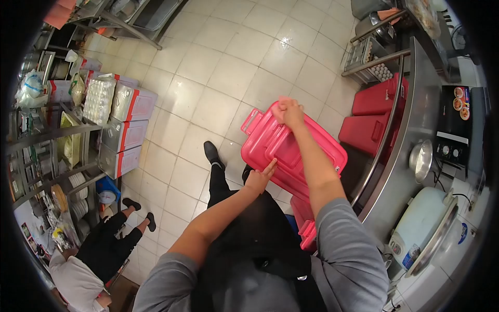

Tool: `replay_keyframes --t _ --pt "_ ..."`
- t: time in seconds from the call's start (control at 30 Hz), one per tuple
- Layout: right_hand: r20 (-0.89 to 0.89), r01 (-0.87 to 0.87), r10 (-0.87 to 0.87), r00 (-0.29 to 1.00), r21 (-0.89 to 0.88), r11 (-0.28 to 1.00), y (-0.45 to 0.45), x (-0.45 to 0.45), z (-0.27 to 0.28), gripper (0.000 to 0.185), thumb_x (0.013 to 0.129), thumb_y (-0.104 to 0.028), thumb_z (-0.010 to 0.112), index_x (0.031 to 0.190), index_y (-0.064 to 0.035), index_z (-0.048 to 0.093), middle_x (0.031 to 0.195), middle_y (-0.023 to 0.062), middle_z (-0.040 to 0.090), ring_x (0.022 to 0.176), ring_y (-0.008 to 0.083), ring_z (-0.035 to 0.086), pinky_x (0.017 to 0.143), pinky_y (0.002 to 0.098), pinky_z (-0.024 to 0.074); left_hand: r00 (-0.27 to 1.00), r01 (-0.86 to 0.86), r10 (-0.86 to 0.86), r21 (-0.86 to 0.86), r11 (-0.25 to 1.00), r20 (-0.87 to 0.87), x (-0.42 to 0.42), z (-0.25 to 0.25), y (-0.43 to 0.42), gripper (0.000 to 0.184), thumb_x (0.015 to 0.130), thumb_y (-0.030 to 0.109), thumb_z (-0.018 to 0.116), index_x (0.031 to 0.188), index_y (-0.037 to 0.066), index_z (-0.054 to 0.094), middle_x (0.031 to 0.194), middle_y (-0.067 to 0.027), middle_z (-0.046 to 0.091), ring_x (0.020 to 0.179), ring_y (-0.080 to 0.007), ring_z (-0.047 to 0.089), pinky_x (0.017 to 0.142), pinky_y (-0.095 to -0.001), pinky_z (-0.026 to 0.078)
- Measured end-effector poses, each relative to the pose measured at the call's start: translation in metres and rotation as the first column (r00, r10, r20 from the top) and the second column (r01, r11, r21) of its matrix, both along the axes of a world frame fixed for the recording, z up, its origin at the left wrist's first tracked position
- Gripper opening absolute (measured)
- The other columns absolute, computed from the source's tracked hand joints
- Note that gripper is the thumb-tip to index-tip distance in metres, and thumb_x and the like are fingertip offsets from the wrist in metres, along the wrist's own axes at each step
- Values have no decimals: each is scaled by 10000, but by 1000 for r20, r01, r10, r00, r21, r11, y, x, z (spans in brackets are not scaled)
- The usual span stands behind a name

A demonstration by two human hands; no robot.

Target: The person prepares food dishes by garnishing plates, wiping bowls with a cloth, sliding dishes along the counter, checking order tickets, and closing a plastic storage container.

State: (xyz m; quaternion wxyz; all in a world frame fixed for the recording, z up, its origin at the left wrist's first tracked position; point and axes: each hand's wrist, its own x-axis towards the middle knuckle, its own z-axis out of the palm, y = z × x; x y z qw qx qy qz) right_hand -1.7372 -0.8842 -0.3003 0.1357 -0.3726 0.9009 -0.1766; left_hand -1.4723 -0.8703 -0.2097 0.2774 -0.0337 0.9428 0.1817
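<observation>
A red plastic bin with a lid (285, 150) stands in front of me, its handle (251, 121) flipped outward at the left corner. My right hand (291, 112) presses a salmon-pink cloth (281, 106) against the far edge of the lid, fingers closed over it. On the near side, my left hand (260, 179) rests at the lid's edge with its fingers stretched out and nothing in them. The underside of the left palm is hidden.
More red bins (364, 132) sit under the steel counter (387, 171) on my right. That counter carries a metal bowl (420, 160). Boxes (123, 134) and an egg tray (99, 99) are stacked left, where another person (88, 260) stands. Tiled floor (208, 67) stretches ahead.
</observation>
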Motion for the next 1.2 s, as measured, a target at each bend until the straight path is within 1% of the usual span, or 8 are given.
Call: replay_keyframes --t 0.17,0.23,0.33,0.5,0.83,0.9,1.07,1.2 --pt "-116 -540 540 833 38 841 -14 120 0 280 711 -306 672 930 -131 682 941 64 669 985 201 584 917 383 391 998 -8 9 -19 1000 56 4 -11 6 884 656 105 676 1439 172 272 1544 -66 19 795 -250 657 725 -361 516" --pt "697 -566 454 556 -83 820 -21 134 17 244 667 -203 645 892 -117 686 1030 134 631 901 263 614 777 396 481 1000 11 -11 -60 998 -8 10 -23 6 815 681 132 663 1420 224 332 1549 -35 -24 686 -191 642 644 -312 500" --pt "828 -479 435 355 -239 845 -23 101 59 266 698 -195 636 950 -125 687 1022 113 639 918 234 623 777 389 486 998 45 -50 -122 991 -39 5 -7 0 796 675 127 670 1403 230 364 1548 -34 -38 711 -202 650 661 -311 507" --pt "344 -410 295 891 331 850 -13 -10 81 273 818 -266 556 1049 -203 686 947 84 670 963 241 611 840 401 466 1000 4 -4 -10 1000 21 0 3 0 848 606 74 710 1386 144 384 1543 -68 -40 766 -224 658 703 -336 516" --pt "193 -447 412 890 541 712 -3 -21 59 292 817 -347 551 1022 -192 689 1066 43 648 1055 295 550 805 455 468 999 39 -43 -179 983 -17 2 -1 3 627 743 107 600 1350 144 442 1546 -65 -19 690 -187 632 617 -317 502" --pt "4 -201 460 888 903 380 -5 -29 57 270 844 -341 546 1032 -208 687 1133 50 604 1106 307 506 823 416 476 999 30 -35 -195 980 -21 2 -2 3 587 755 110 588 1329 144 471 1547 -62 -14 684 -181 628 604 -315 499" --pt "-207 -91 322 924 700 709 22 -55 109 339 674 -409 698 955 -220 696 1031 43 645 994 263 560 705 436 475 999 19 -23 -151 988 -23 4 -10 2 487 751 98 595 1235 134 558 1547 -57 3 692 -178 631 625 -309 500" --pt "366 -425 315 875 273 863 35 -8 62 170 703 -323 670 788 -177 682 1021 91 581 975 301 517 721 471 478 1000 12 -15 -132 991 -20 5 -14 5 482 755 98 603 1234 139 559 1547 -55 -25 694 -176 633 645 -317 500"
